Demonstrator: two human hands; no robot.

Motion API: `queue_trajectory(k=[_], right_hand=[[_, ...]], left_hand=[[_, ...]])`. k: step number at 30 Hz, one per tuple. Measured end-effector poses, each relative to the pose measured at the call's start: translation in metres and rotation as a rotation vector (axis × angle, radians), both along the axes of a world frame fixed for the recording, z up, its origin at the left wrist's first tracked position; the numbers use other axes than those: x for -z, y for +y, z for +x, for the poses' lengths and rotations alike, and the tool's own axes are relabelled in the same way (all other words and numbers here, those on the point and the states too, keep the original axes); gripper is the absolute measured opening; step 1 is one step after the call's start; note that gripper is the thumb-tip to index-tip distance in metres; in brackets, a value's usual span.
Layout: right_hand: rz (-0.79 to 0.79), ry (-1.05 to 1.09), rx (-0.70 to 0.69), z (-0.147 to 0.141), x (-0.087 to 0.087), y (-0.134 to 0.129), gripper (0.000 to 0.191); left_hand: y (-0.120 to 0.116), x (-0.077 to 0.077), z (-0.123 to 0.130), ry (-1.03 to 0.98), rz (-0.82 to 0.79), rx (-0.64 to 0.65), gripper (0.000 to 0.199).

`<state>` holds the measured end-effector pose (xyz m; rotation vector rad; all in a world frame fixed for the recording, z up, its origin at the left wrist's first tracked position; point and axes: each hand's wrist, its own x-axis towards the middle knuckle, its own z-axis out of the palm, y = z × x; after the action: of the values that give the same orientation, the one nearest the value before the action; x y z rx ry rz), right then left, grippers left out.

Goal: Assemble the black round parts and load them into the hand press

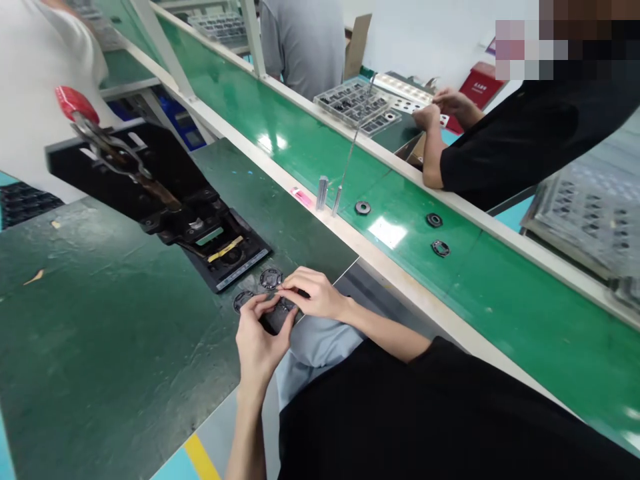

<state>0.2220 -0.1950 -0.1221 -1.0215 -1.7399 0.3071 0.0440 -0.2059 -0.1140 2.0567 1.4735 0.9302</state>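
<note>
At the table's near corner, my left hand (263, 333) curls its thumb and fingers around the edge of a black round part (286, 305). My right hand (317, 293) has its fingertips pinched together over the same part; whatever is between them is hidden. Just beyond my fingers lies a black ring-shaped part (271, 279). Another black ring-shaped part (243, 301) is partly covered by my left hand. Behind these stands a black clamp fixture (200, 230) with a red-tipped lever (77, 107), its upper plate tilted up.
A green conveyor belt (500, 280) runs diagonally past the green table (125, 333), carrying several black ring parts (435, 220). Metal posts (323, 193) and a pink item (301, 195) are at its near rail. Across it, a co-worker's hands (440, 110) work beside compartment trays (350, 103).
</note>
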Motion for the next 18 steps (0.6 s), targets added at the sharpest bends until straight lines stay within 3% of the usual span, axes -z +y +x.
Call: queue_trajectory(k=[9,18], right_hand=[[-0.103,-0.109,-0.046,-0.0013,0.0024,0.0031,0.022],[-0.280,-0.206,0.002,-0.0080,-0.0020,0.0075,0.019]], left_hand=[[0.0036,0.0066,-0.0054,0.004,-0.002,-0.028,0.057],[0.0072,0.0000,-0.0069,0.063,0.059,-0.033,0.051]])
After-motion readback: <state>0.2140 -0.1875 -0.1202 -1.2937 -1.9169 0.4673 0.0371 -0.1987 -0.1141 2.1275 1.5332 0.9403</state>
